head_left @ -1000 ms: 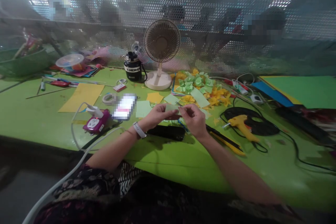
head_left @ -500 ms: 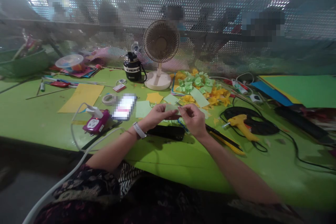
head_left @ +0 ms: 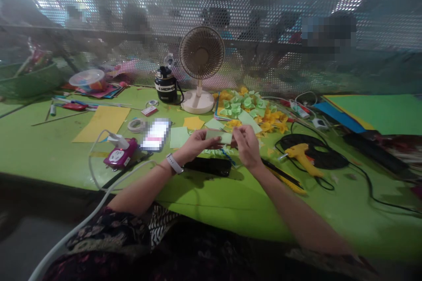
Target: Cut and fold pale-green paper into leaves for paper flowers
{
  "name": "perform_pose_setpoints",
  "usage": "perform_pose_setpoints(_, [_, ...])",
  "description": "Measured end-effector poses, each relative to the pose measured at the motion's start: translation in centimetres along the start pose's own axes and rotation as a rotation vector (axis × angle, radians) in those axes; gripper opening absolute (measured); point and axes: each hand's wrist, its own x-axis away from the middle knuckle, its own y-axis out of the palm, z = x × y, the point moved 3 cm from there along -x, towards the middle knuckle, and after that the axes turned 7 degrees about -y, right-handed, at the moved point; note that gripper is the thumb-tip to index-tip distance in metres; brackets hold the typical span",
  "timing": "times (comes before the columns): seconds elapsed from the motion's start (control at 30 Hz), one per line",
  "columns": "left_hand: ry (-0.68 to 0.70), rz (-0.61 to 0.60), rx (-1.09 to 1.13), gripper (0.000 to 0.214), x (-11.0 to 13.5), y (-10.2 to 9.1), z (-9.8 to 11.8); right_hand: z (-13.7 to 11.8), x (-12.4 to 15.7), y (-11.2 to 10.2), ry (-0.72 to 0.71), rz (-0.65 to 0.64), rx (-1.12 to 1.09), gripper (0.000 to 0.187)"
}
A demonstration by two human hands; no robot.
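Observation:
A small pale green piece of paper (head_left: 225, 138) is stretched between my two hands above the table. My left hand (head_left: 197, 144), with a white band on its wrist, pinches the paper's left part between thumb and fingers. At the right end, my right hand (head_left: 246, 145) is closed on the paper's edge. Below them lies a black phone-like object (head_left: 208, 166), with green paper scraps (head_left: 214, 152) just behind it. Green paper squares (head_left: 179, 137) and a heap of green and yellow paper flowers (head_left: 245, 104) sit beyond my hands.
A yellow glue gun (head_left: 305, 160) and a yellow cutter (head_left: 286, 181) lie to the right. Leftward are a lit phone (head_left: 156, 135), a purple power socket (head_left: 120, 154) with cables, and yellow paper (head_left: 103, 124). A fan (head_left: 198, 102) and black bottle (head_left: 165, 85) stand behind.
My right hand has moved slightly right, away from my left hand. More of the green paper now shows between them. My left hand has barely moved.

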Motion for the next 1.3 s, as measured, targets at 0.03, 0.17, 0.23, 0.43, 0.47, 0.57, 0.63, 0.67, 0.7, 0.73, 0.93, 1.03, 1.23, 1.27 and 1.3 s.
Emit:
perform_pose_setpoints(0.03, [0.007, 0.004, -0.003, 0.05, 0.0, 0.0, 0.1, -0.1, -0.1, -0.1, 0.02, -0.029, -0.003, 0.038])
perform_pose_setpoints(0.17, [0.011, 0.002, -0.029, 0.059, 0.3, 0.1, 0.5, -0.4, -0.2, 0.0, 0.004, -0.167, 0.103, 0.049])
perform_pose_setpoints(0.23, [0.013, 0.004, -0.04, 0.061, 0.4, 0.2, 0.6, -0.5, -0.2, 0.2, -0.033, -0.177, 0.161, 0.049])
perform_pose_setpoints(0.43, [-0.027, -0.007, -0.082, 0.059, 0.6, -0.1, 1.1, -0.3, -0.2, 0.4, -0.012, -0.252, 0.088, 0.046])
perform_pose_setpoints(0.47, [-0.04, -0.023, -0.097, 0.059, 0.6, -0.2, 1.3, -0.2, -0.3, 0.3, 0.011, -0.261, 0.051, 0.046])
perform_pose_setpoints(0.57, [-0.058, -0.04, -0.13, 0.059, 0.6, -0.5, 1.8, -0.2, -0.6, 0.1, 0.054, -0.255, -0.017, 0.047])
perform_pose_setpoints(0.63, [-0.043, -0.033, -0.146, 0.061, 0.7, -0.7, 2.1, -0.5, -0.7, -0.1, 0.09, -0.245, -0.059, 0.049])
perform_pose_setpoints(0.67, [-0.031, -0.029, -0.157, 0.061, 0.7, -0.7, 2.2, -0.6, -0.7, 0.0, 0.121, -0.252, -0.086, 0.049])
perform_pose_setpoints(0.7, [-0.019, -0.023, -0.169, 0.061, 0.7, -0.6, 2.2, -0.7, -0.7, 0.0, 0.159, -0.267, -0.116, 0.049])
perform_pose_setpoints(0.73, [-0.008, -0.014, -0.181, 0.061, 0.8, -0.6, 2.2, -0.8, -0.7, 0.2, 0.202, -0.287, -0.146, 0.048])
perform_pose_setpoints(0.93, [0.051, 0.023, -0.218, 0.061, 0.7, -0.6, 2.1, -0.7, -0.2, 1.1, 0.346, -0.338, -0.251, 0.045])
perform_pose_setpoints(1.03, [0.069, 0.022, -0.213, 0.062, 0.6, -0.6, 2.0, -0.5, -0.2, 1.2, 0.358, -0.322, -0.277, 0.041])
perform_pose_setpoints(1.23, [0.107, 0.083, -0.169, 0.064, 0.4, -1.2, 2.4, 0.1, -1.1, 0.1, 0.357, -0.28, -0.293, 0.036])
perform_pose_setpoints(1.27, [0.111, 0.1, -0.165, 0.064, 0.4, -1.3, 2.6, 0.2, -1.3, -0.2, 0.36, -0.255, -0.289, 0.036])
perform_pose_setpoints(1.3, [0.117, 0.118, -0.164, 0.064, 0.4, -1.5, 2.7, 0.3, -1.5, -0.4, 0.363, -0.229, -0.286, 0.037])
